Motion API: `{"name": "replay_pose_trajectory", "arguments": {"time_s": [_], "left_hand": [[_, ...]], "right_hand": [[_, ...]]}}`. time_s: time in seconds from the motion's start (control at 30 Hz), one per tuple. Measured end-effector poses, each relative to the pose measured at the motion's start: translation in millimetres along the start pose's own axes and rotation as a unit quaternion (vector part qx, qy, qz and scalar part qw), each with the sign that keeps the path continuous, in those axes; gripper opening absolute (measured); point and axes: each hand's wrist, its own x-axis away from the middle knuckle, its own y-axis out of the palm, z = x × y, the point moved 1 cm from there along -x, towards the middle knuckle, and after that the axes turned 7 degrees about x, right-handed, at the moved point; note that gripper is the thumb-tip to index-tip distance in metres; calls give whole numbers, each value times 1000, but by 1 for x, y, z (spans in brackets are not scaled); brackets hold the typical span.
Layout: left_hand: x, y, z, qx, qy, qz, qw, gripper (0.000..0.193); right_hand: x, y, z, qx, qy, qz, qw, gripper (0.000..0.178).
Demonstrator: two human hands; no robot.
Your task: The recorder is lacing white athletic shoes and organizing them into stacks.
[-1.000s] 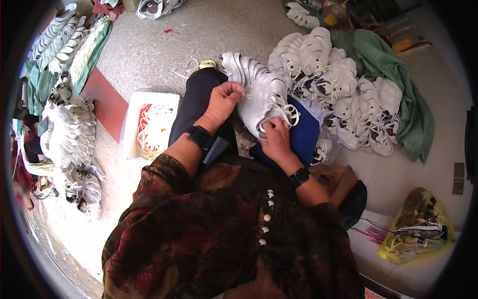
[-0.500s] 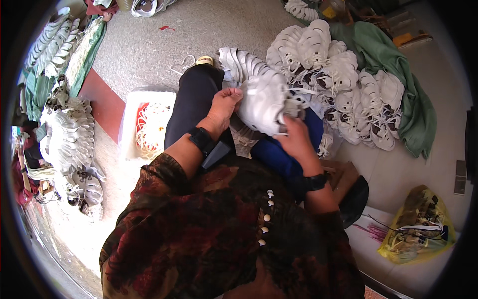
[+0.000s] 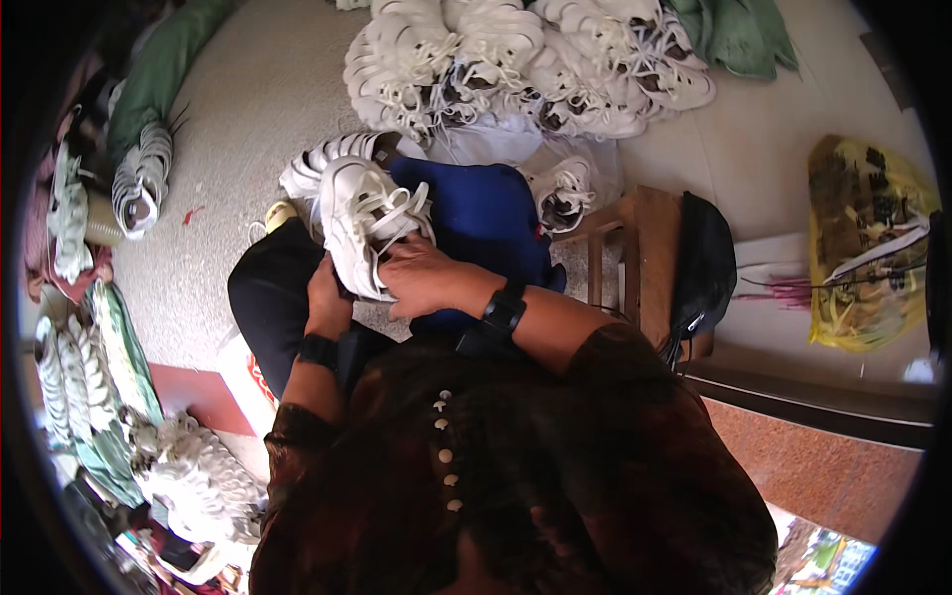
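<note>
I hold a white laced sneaker (image 3: 359, 223) on my lap, over a blue cloth (image 3: 486, 220) and my black trouser leg (image 3: 268, 297). My left hand (image 3: 327, 295) grips the shoe from below at its heel end. My right hand (image 3: 424, 278) lies across its side and laces, fingers closed on it. Both wrists carry black bands. Another white sneaker (image 3: 332, 159) lies just beyond the held one, and a third (image 3: 563, 193) sits to the right of the blue cloth.
A big heap of white sneakers (image 3: 516, 59) lies ahead on the floor by a green cloth (image 3: 739, 35). More shoes (image 3: 139, 183) and piles line the left. A wooden stool (image 3: 640, 253) with a black bag (image 3: 704, 268) and a yellow plastic bag (image 3: 863, 248) stand right.
The view has swung left and down. The sneaker has turned in my hands; my left hand dropped under it and my right hand moved over its laces.
</note>
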Motion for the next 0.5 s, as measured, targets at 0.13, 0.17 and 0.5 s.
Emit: {"name": "replay_pose_trajectory", "arguments": {"time_s": [0.13,0.17,0.5], "left_hand": [[12,33,8,-7,20,-48,999,35],[13,44,10,74,-19,11,997,35],[0,94,59,-401,196,71,892,14]], "right_hand": [[8,-4,4,0,7,14,1000,30],[9,-4,8,-5,15,17,1000,31],[41,-88,119,-451,-18,305,839,54]]}}
